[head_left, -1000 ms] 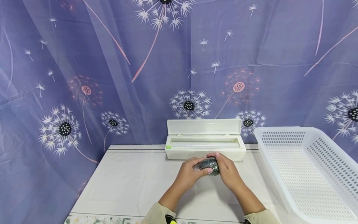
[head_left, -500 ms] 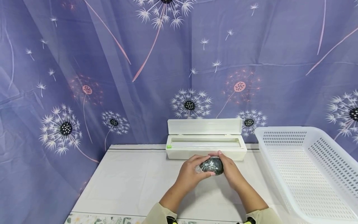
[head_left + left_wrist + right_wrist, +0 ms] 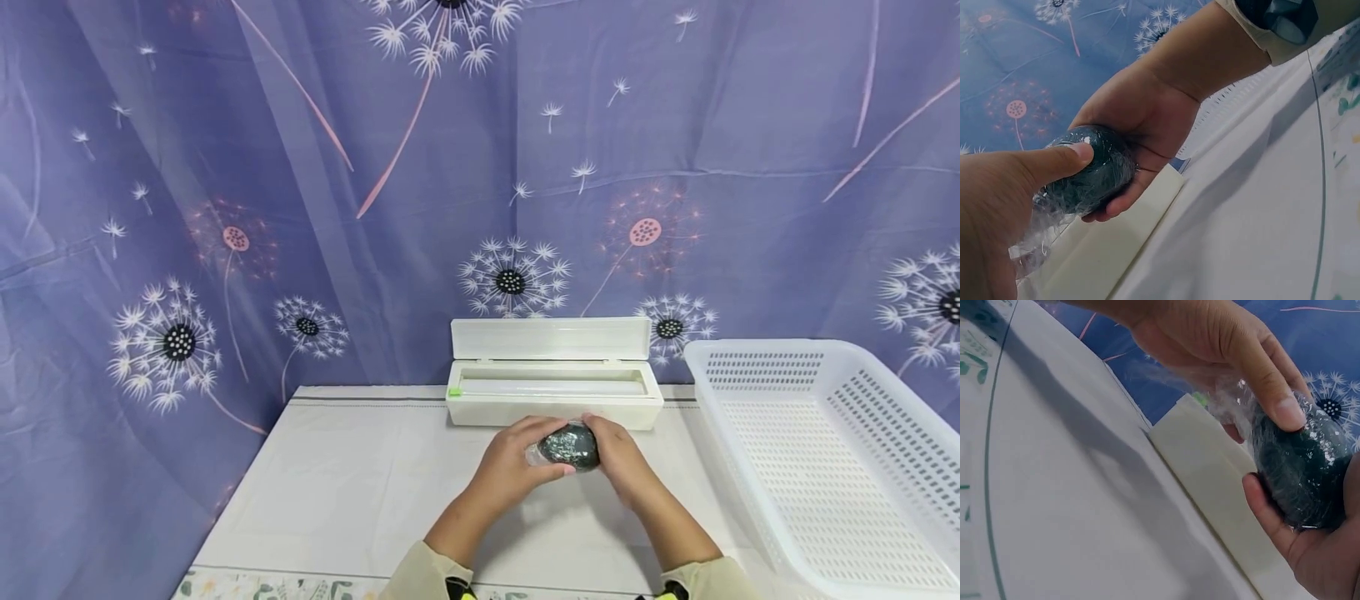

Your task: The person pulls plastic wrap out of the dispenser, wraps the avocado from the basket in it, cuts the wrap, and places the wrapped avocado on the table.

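A dark green, rounded item (image 3: 572,444) wrapped in shiny cling film is held between both hands, above the table and just before a white dispenser box (image 3: 487,412). My left hand (image 3: 501,467) grips its left side, thumb (image 3: 1075,156) laid across the wrapped surface. From the other side my right hand (image 3: 624,468) holds it, with the fingers curled beneath, as the left wrist view shows. Loose, crumpled cling film (image 3: 1235,403) trails from the left end, near the left palm. The hands hide parts of the item's ends.
The dispenser's lid (image 3: 551,338) is raised, and a roll (image 3: 551,387) lies inside. A green tab (image 3: 454,392) sits on its left front edge. To the right stands a white perforated basket (image 3: 757,500). Behind the cloth-covered table (image 3: 337,483) hangs a purple dandelion-print curtain (image 3: 405,275).
The item has turned in the hands and shows more of its dark surface. The right fingers have drawn back from over its far edge to its right end. Box and basket stay put.
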`<state>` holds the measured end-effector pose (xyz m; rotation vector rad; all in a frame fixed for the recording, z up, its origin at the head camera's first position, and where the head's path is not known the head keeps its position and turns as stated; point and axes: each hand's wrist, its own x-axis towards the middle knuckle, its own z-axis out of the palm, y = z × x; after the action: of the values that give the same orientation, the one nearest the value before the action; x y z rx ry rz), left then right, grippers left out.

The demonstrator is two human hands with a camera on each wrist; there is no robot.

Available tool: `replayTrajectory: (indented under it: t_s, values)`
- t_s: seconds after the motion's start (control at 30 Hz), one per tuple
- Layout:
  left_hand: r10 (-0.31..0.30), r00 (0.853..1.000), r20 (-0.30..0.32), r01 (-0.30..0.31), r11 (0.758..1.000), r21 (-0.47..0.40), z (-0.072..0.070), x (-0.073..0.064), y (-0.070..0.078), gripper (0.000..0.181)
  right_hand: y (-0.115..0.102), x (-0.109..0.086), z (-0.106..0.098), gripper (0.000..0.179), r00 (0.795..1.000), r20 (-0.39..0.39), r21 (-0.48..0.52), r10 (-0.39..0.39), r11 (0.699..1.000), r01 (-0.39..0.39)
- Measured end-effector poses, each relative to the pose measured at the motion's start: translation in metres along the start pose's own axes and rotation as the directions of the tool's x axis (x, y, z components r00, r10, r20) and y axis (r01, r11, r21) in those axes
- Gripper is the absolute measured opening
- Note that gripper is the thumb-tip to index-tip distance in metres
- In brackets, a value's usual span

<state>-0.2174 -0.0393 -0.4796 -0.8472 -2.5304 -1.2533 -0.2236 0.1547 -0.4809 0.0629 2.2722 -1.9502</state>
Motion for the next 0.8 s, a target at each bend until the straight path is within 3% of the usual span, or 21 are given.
replayTrajectory:
  t_s: [0.1, 0.23, 0.4, 0.53, 0.7, 0.8]
  values:
    - [0.027, 1.0, 0.004, -0.027, 0.998, 0.05, 0.002, 0.001, -0.002, 0.065, 0.001, -0.001, -0.001, 0.052, 0.998, -0.028, -0.064, -0.05, 0.997, 0.048]
    - [0.065, 0.998, 0.008, -0.066, 0.981, 0.184, 0.004, 0.0, -0.004, 0.07, 0.002, 0.0, 0.0, 0.045, 0.994, -0.038, -0.082, -0.101, 0.992, 0.098]
    - [0.03, 0.999, 0.044, -0.042, 0.957, 0.288, 0.005, -0.001, -0.004, 0.08, 0.002, 0.001, 0.003, 0.041, 0.991, -0.023, -0.08, -0.131, 0.988, 0.129]
    - [0.002, 0.999, 0.05, -0.016, 0.96, 0.28, 0.007, -0.002, -0.002, 0.083, 0.003, 0.0, 0.005, 0.041, 0.989, -0.021, -0.112, -0.149, 0.983, 0.146]
    - [0.039, 0.998, -0.053, -0.028, 0.98, 0.196, 0.011, -0.004, 0.005, 0.065, 0.004, 0.0, 0.01, 0.04, 0.986, -0.048, -0.129, -0.16, 0.98, 0.153]
    - [0.1, 0.982, -0.16, -0.071, 0.981, 0.18, 0.013, -0.004, 0.008, 0.048, 0.004, 0.0, 0.012, 0.041, 0.984, -0.067, -0.118, -0.167, 0.98, 0.159]
